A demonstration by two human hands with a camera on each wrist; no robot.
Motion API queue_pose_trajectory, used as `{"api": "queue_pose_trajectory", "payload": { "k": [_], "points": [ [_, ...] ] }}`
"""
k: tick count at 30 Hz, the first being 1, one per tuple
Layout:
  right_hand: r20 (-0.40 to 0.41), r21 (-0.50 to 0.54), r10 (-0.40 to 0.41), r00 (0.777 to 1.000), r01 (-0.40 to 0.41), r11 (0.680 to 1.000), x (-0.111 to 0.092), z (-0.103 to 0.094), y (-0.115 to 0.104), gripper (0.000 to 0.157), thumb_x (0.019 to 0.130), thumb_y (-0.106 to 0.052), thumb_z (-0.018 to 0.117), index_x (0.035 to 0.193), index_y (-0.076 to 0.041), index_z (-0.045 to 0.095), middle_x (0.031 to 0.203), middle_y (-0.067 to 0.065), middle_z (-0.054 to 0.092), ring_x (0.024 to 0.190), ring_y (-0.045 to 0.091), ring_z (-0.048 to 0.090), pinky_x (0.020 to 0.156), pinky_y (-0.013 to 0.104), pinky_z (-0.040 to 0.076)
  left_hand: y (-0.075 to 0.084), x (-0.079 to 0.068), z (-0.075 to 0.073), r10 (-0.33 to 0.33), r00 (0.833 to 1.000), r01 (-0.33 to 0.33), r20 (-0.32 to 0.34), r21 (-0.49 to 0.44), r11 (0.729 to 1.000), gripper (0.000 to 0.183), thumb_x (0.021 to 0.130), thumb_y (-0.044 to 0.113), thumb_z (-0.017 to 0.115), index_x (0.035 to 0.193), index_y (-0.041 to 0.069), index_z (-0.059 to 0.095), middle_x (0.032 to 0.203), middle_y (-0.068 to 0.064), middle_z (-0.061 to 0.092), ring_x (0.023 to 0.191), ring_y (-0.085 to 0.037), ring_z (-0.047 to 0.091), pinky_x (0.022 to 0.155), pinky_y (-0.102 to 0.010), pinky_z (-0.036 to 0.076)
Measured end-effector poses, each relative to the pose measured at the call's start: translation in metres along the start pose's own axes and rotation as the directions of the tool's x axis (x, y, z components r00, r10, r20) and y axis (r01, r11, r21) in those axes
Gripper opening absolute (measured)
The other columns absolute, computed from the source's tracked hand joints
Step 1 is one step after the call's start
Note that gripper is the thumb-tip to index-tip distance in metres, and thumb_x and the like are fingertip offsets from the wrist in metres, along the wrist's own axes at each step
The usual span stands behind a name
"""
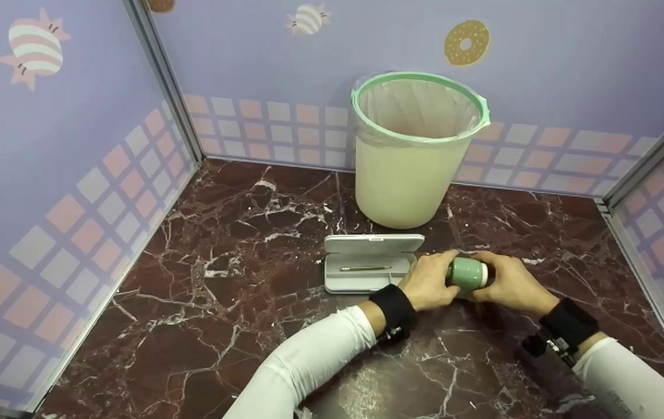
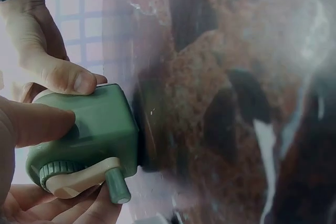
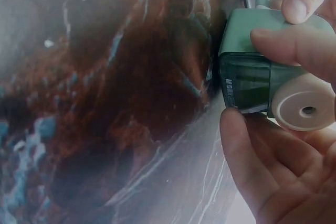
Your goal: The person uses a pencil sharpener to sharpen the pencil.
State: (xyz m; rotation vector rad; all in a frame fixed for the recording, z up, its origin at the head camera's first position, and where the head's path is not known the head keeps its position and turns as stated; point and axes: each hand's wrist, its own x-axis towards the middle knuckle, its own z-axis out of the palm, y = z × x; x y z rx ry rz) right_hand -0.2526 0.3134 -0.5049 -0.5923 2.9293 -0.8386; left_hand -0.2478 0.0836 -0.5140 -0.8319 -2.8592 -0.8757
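A green hand-crank pencil sharpener [image 1: 465,273] is between both hands, low over the table. My left hand [image 1: 429,283] grips it from the crank side, thumb across the top; the left wrist view shows the beige crank arm [image 2: 79,178] with its green knob [image 2: 117,186]. From the other side my right hand [image 1: 511,286] grips it, thumb on top and fingers around the see-through shavings drawer [image 3: 245,85]. A round beige front with a pencil hole [image 3: 307,110] faces right. Close to the left hand, a white pencil case [image 1: 373,244] lies open, holding one pencil [image 1: 365,268].
Behind the case stands a pale yellow bin [image 1: 407,180] with a green rim and a plastic liner. Patterned panels [image 1: 273,70] enclose the dark red marbled table [image 1: 238,233] at the back and on both sides.
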Motion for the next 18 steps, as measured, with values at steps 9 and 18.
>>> {"api": "queue_pose_trajectory", "payload": {
  "k": [9,18],
  "points": [
    [0.005,-0.024,-0.052,0.999,0.052,0.998,0.002,0.002,0.006,0.074,0.07,-0.02,0.102,0.135,-0.002,0.071,0.114,0.016,0.082,0.096,0.025,0.074,0.085,0.039,0.057,-0.003,-0.007,0.0,0.053,0.998,-0.055,-0.027,-0.05,0.997,0.091,0.092,0.025,0.087,0.172,0.015,0.044,0.158,-0.015,0.068,0.137,-0.028,0.073,0.117,-0.032,0.058],
    [-0.029,0.063,-0.116,0.993,0.117,0.991,-0.004,-0.016,-0.003,0.071,0.09,-0.034,0.094,0.148,-0.004,0.068,0.137,0.018,0.079,0.112,0.033,0.077,0.096,0.045,0.063,-0.016,-0.031,-0.058,0.11,0.99,-0.118,-0.088,-0.088,0.989,0.073,0.102,0.021,0.075,0.168,0.011,0.047,0.168,-0.015,0.059,0.148,-0.028,0.066,0.126,-0.039,0.051]
  ]
}}
